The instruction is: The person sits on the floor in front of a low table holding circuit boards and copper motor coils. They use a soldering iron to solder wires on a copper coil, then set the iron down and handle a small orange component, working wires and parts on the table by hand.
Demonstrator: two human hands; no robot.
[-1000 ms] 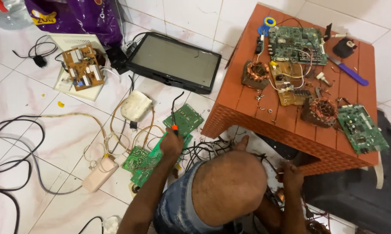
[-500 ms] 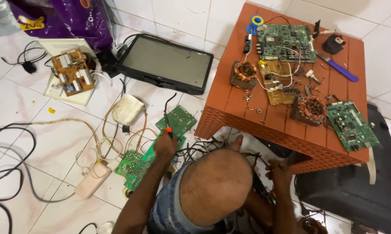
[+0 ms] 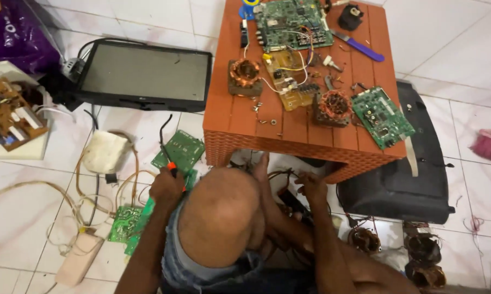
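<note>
My left hand (image 3: 166,186) is closed around an orange-handled soldering tool (image 3: 171,167) with a black cord, just over green circuit boards (image 3: 178,149) lying on the tiled floor. My right hand (image 3: 313,188) rests among dark wires (image 3: 289,198) under the front edge of a low orange table (image 3: 289,130). Whether it grips anything is hidden. My head and shoulders fill the lower middle of the view.
The table holds two copper coils (image 3: 244,73), a yellow board (image 3: 286,79) and green boards (image 3: 383,116). A flat monitor (image 3: 144,73) lies at the left, a black casing (image 3: 397,185) at the right. Cables, a white power strip (image 3: 79,258) and more coils (image 3: 422,247) litter the floor.
The view has swung so the table sits nearer the middle. My right hand has come up closer to the table's front edge. My left hand stays over the green boards with the tool.
</note>
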